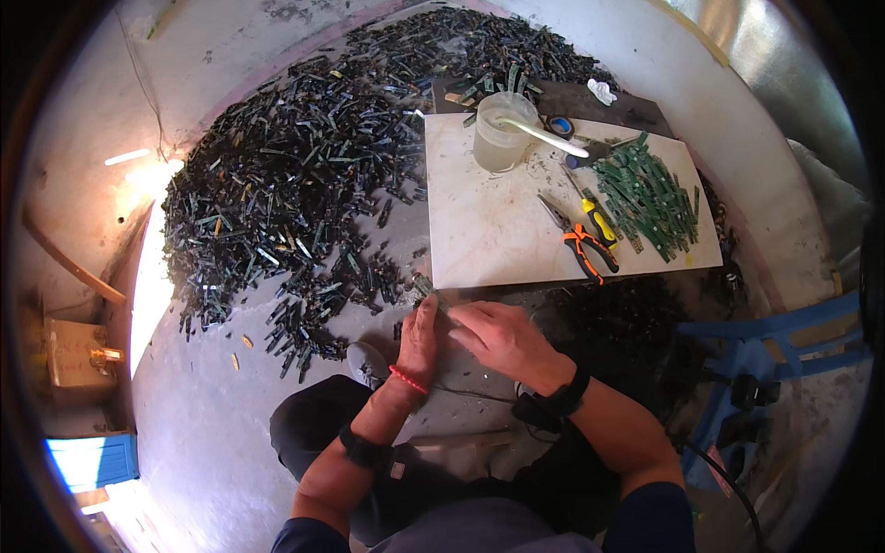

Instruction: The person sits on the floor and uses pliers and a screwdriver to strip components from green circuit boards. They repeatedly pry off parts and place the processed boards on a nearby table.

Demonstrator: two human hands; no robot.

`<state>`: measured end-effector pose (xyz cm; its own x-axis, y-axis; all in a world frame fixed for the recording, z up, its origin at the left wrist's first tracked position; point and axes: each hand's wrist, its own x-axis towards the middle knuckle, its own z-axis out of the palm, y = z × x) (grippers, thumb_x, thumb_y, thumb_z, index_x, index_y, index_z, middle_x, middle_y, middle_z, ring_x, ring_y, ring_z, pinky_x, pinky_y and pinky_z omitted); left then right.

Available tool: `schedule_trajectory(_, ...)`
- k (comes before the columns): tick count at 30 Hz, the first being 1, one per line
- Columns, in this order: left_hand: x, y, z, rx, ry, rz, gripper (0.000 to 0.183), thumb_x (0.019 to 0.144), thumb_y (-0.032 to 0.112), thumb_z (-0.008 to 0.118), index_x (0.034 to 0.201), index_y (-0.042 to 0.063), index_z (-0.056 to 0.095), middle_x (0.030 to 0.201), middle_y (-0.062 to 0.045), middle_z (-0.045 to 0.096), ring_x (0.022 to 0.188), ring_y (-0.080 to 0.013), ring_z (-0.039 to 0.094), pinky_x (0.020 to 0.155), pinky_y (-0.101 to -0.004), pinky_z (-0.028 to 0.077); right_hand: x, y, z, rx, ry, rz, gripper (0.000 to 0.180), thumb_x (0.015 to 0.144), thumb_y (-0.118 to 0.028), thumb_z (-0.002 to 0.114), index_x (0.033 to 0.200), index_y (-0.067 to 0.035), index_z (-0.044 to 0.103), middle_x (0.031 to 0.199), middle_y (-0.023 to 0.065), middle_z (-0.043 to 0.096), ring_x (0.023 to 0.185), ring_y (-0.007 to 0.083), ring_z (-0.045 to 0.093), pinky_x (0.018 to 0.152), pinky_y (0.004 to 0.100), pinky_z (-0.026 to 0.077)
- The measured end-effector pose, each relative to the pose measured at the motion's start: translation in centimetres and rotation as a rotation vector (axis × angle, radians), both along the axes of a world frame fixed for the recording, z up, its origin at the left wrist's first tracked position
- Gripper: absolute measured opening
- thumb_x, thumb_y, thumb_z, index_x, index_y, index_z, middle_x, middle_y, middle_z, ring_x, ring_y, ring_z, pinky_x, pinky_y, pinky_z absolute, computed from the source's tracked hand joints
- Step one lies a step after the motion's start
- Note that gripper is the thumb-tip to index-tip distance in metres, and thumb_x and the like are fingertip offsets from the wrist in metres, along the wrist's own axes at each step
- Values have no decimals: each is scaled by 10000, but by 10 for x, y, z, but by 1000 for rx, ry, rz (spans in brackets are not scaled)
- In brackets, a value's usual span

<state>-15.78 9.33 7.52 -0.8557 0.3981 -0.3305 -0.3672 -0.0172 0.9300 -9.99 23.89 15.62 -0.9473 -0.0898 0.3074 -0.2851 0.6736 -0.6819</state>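
Note:
My left hand (420,339), below a red beaded bracelet, holds a small green circuit board strip (424,285) upright near the white board's lower left corner. The fingertips of my right hand (501,340) meet the strip's side; whether they hold anything is hidden. On the white board (484,235) lie orange-and-black long-nose pliers (582,243) and a yellow-and-black screwdriver (600,222). Green circuit board strips (646,197) are heaped at its right. A translucent plastic tub (498,142) of cloudy liquid stands near the back, a white-handled brush or similar tool (550,137) leaning in it.
A large heap of dark electronic strips (297,173) covers the floor at left and behind. A roll of tape (559,126) and crumpled white tissue (601,92) lie at the back. A blue plastic stool or chair (781,339) stands at right. A cable (477,395) runs beneath my hands.

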Motion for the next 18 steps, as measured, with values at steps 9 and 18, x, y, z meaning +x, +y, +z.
schedule_trajectory(9,2,-2,19,52,-135,-37,532,943,464,336,737,24,553,580,-69,538,503,-150,484,519,-266,391,-8,5,-6,-267,-41,-133,157,831,-87,626,958,-1,594,771,108,637,635,187,630,541,279,500)
schedule_trajectory(18,18,-6,28,199,-249,-116,518,941,496,331,768,42,511,568,-68,492,517,-185,475,557,-295,395,-16,20,4,-874,-267,-370,184,922,-164,532,966,9,577,713,47,607,534,72,548,448,198,441)
